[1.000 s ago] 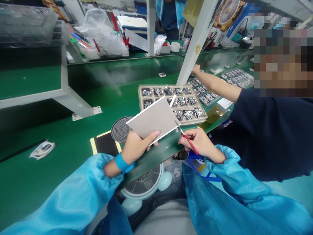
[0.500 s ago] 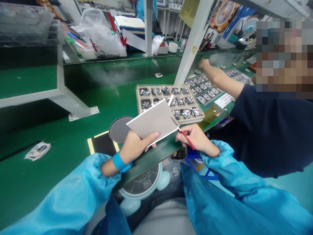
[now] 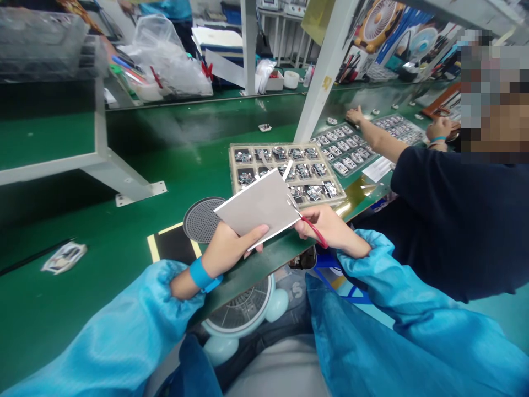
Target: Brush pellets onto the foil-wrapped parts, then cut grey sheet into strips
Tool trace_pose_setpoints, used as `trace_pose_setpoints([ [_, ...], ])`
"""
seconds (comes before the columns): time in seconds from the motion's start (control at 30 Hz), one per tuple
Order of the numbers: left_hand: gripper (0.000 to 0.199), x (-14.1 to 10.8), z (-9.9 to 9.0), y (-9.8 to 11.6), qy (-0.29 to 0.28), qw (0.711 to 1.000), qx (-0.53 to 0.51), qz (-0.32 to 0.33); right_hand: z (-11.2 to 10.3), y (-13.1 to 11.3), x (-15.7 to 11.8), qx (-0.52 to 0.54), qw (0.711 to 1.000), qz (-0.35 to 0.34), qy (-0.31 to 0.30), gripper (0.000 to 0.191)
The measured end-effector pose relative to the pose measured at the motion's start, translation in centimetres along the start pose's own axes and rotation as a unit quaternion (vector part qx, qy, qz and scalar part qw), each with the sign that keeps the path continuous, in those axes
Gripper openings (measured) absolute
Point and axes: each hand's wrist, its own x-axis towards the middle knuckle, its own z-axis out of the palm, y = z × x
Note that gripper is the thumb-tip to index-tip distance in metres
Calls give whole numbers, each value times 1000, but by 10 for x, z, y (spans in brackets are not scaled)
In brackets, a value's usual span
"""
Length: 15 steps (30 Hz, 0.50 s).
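Observation:
A light grey sheet with white edges (image 3: 258, 204) is pinched in my left hand (image 3: 231, 242), thumb on its face. My right hand (image 3: 324, 223) is closed around the red handles of a pair of scissors (image 3: 316, 232). The scissor blades meet the sheet at its right edge. Behind the sheet, a beige compartment tray (image 3: 235, 165) holds several small electronic parts, and the sheet covers part of it. Left of the sheet lies a round dark mesh disc (image 3: 202, 219). Beside my left wrist is a black square with yellow borders (image 3: 176, 242).
A co-worker's arm (image 3: 382, 140) reaches over clear trays of white parts (image 3: 347, 162) at the right. A white metal post (image 3: 322, 71) rises behind the beige tray. A grey shelf leg (image 3: 128, 179) is bolted at left. A small fan (image 3: 239, 311) sits below the bench edge.
The scissors and my right hand have shifted slightly up and left against the sheet, and the handles look turned. My left hand keeps its grip. The co-worker has moved to the right.

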Motion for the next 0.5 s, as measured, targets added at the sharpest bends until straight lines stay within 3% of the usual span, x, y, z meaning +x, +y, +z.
trace_pose_setpoints([
  [0.1, 35, -1, 1, -2, 14, 1000, 4, 7, 1, 1, -1, -32, 999, -18, 18, 58],
  [0.17, 34, -2, 3, -3, 38, 999, 16, 16, 1, 1, -3, -101, 993, -32, 61, 57],
  [0.27, 31, -5, 6, -1, 86, 994, 53, 37, 1, -3, -6, -246, 960, -51, 125, 56],
  [0.33, 30, -8, 8, 0, 110, 990, 73, 50, 1, -7, -8, -307, 940, -57, 137, 55],
  [0.5, 35, -8, 8, 2, 122, 989, 60, 65, 3, -11, -12, -344, 916, -87, 188, 48],
])
